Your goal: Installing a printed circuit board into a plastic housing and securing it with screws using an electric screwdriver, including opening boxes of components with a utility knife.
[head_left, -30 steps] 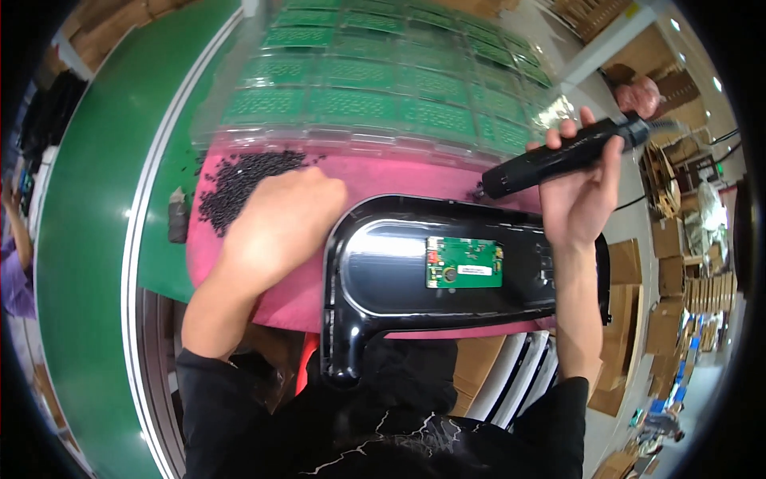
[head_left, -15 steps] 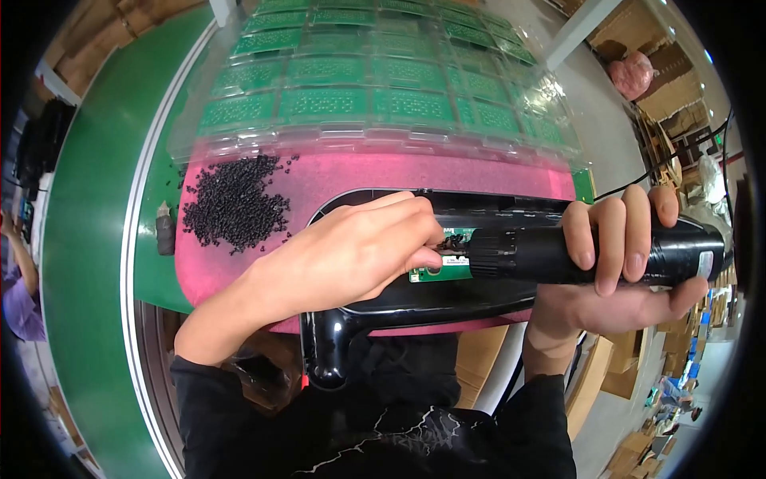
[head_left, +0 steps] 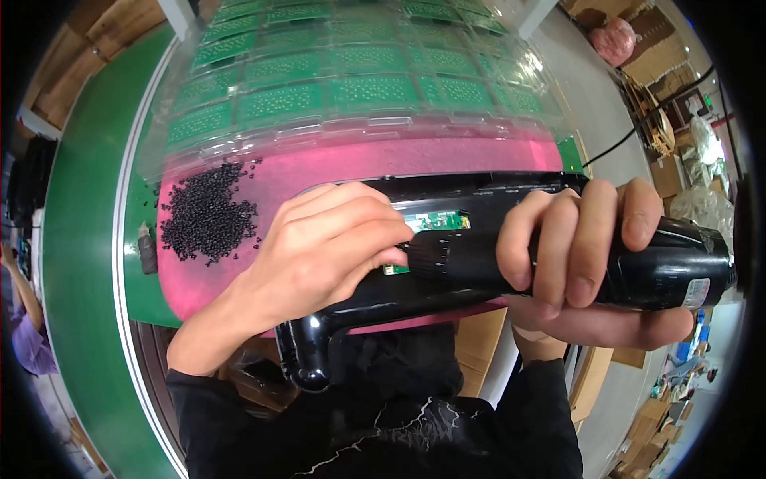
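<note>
Black handheld tool [head_left: 471, 259] fills the tightly wrapped right grip [head_left: 578, 247]; the left grip [head_left: 327, 247] curls at its tip, hold unclear. Steady alignment there should spare the green circuit board [head_left: 439, 220], partly hidden beneath.

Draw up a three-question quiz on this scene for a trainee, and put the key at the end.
1. Which hand is wrapped around the body of the black power tool?
2. True or false: the pile of small black parts lies on the right side of the pink mat.
3. Where does the green circuit board lie?
a) on the person's lap
b) within the black shell
c) among the small black parts

Key:
1. The right hand.
2. False: the pile lies on the left side of the mat.
3. b
</note>
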